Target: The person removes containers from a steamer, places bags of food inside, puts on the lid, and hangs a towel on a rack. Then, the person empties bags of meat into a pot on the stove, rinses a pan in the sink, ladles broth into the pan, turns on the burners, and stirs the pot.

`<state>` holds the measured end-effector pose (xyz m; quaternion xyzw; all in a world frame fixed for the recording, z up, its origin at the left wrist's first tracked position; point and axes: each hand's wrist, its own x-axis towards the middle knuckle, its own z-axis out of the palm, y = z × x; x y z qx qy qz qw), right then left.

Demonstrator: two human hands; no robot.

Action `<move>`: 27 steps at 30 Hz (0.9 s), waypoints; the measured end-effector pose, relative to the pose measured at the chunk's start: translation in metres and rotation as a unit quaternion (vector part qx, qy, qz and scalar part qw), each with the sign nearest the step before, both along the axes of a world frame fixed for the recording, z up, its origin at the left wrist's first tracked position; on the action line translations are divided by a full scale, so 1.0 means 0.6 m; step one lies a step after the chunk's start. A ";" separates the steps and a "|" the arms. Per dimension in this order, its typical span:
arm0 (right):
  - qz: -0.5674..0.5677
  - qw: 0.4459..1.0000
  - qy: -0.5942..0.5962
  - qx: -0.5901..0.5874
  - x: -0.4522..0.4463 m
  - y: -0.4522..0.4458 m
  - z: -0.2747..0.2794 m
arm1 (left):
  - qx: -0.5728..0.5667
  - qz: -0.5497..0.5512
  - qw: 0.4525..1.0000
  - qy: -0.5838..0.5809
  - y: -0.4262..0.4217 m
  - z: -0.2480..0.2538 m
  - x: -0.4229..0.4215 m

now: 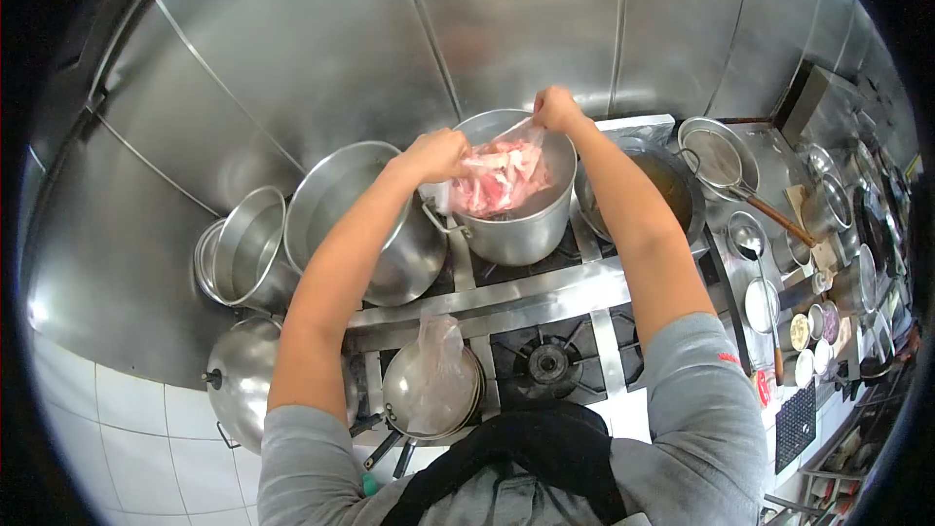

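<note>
Brushed steel wall panels (531,24) stand behind a black-grated gas stove (547,362) crowded with pots. Pieces of pink raw meat (506,180) lie in a clear plastic bag (458,193) at the mouth of the tall round aluminium pot (519,239) on the back burners. To its left sits a larger silvery pot (409,268); to its right, a dark wide pan (693,197) holds brownish liquid. Another crumpled clear bag (435,370) rests in the stacked frying pans (399,385) in front. Both hands are closed on the meat's bag, the left hand (436,155) at its near-left side, the right hand (558,109) pinching its upper edge.
</note>
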<state>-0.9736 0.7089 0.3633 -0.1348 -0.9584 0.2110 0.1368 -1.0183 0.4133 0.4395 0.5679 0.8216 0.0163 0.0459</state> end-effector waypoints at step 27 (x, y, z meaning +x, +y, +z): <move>0.021 0.982 0.153 -0.108 0.125 -0.146 -0.051 | 0.315 0.155 0.932 -0.091 0.035 -0.033 -0.059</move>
